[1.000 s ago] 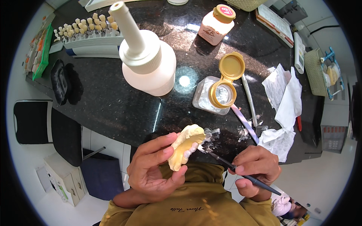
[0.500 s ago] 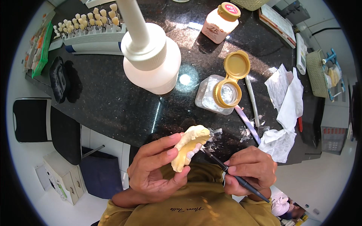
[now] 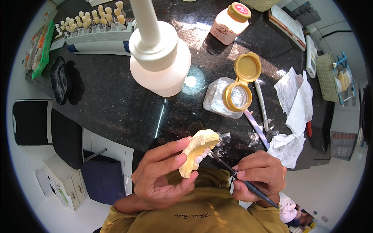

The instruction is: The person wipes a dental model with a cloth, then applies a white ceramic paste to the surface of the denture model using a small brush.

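Between the fingers and thumb of my left hand point(image 3: 163, 167) is a pale yellow dental cast point(image 3: 191, 157), tilted, with white tooth shapes along its inner right side. My right hand point(image 3: 260, 174) grips a slim black brush-like tool point(image 3: 250, 187) like a pen. Its thin tip comes very close to the white teeth; I cannot tell whether it touches. Just beyond the hands stands a clear jar point(image 3: 223, 97) with its gold flip lid raised and whitish contents inside. White scraps lie on the dark counter behind the cast.
A large white pump bottle point(image 3: 161, 73) stands left of the jar, before a rack of tooth shade samples point(image 3: 95, 33). A pink-filled, gold-capped bottle point(image 3: 230, 24) is farther back. Crumpled white tissue point(image 3: 293, 120) and two slim tools, one purple point(image 3: 257, 130), lie right. A black tray point(image 3: 60, 79) sits left.
My view has shifted slightly, so the bottles and jar appear a little to the right. The cast and the black tool stay in my hands, nearly in the same pose.
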### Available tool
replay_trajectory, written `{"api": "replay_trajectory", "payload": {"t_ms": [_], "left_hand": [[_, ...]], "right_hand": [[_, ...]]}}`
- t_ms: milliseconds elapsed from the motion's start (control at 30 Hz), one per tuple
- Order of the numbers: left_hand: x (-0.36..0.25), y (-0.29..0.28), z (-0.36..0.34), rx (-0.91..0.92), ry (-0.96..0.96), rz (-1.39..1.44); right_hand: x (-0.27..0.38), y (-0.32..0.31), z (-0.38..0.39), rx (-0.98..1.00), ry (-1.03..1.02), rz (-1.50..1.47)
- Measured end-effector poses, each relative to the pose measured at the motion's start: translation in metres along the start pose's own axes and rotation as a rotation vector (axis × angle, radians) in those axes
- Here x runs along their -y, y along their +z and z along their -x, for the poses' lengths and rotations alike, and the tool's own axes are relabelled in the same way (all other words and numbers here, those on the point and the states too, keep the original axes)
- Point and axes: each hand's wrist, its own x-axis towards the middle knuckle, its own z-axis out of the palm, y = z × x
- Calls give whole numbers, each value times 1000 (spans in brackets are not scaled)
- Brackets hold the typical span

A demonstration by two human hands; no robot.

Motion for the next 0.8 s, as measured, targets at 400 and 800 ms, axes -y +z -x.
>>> {"api": "replay_trajectory", "payload": {"t_ms": [400,800], "left_hand": [[2,-5,5,88,-4,2],[1,0,1,0,22,-17]], "right_hand": [[1,0,-2,30,4,13],[0,0,-2,17,-1,17]]}}
